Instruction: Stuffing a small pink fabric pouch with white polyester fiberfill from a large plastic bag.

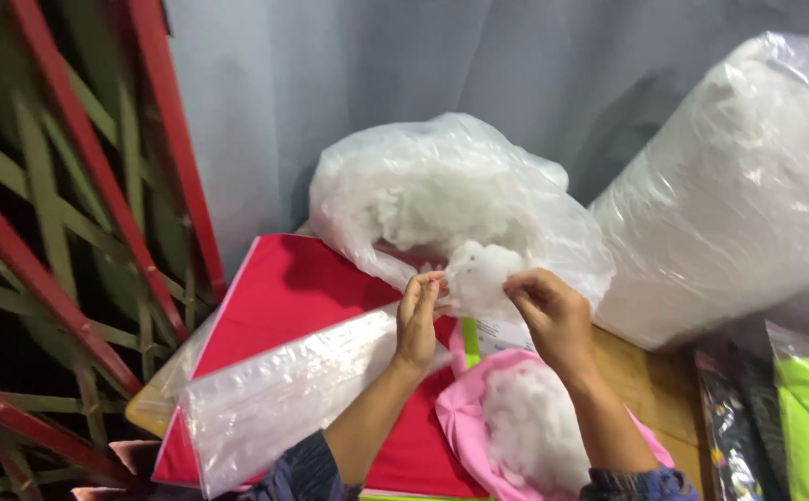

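Left hand (pixel 420 311) and right hand (pixel 553 315) both pinch one white stuffing tuft (pixel 477 274) — fingers closed on it, just below the clear bag (pixel 442 199) mouth. Tease gently, keep the tuft loose (pink cover (pixel 474 417) lies under the wrists, part-filled).

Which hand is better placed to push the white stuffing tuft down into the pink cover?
Probably the right hand: it grips the tuft and sits directly above the pink cover. The left hand pinches the tuft's other side, farther from it.
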